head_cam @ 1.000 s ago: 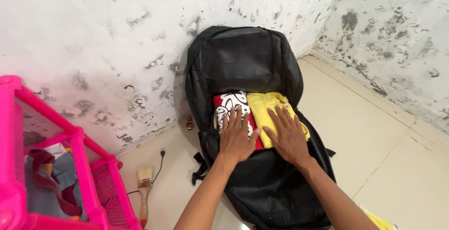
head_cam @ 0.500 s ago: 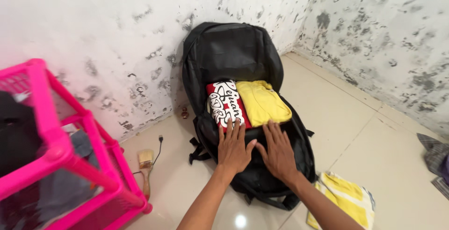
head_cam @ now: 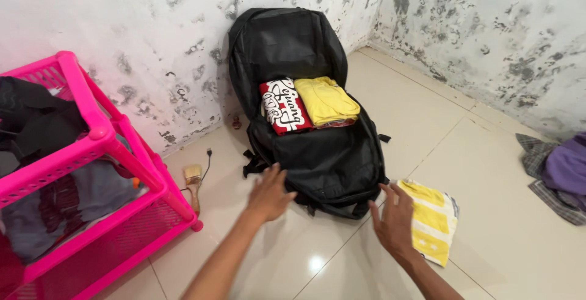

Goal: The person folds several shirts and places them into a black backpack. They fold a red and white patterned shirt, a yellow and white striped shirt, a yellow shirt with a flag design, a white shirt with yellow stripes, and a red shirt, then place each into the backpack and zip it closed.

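An open black backpack lies on the tiled floor with its lid leaning against the wall. Inside it sit a folded red and white shirt and a folded yellow garment, side by side. My left hand hovers with fingers spread over the backpack's near left edge. My right hand is open just off the near right corner, empty, next to a folded yellow and white cloth lying on the floor.
A pink plastic rack holding dark clothes stands at the left. A small brush and a cable lie by the wall. A purple and checked pile of clothes lies at the right. Stained walls meet in the far corner.
Both hands have drawn back from the clothes in the backpack toward me and lifted off it. The view has pulled back, showing the rack and the cloth on the floor.
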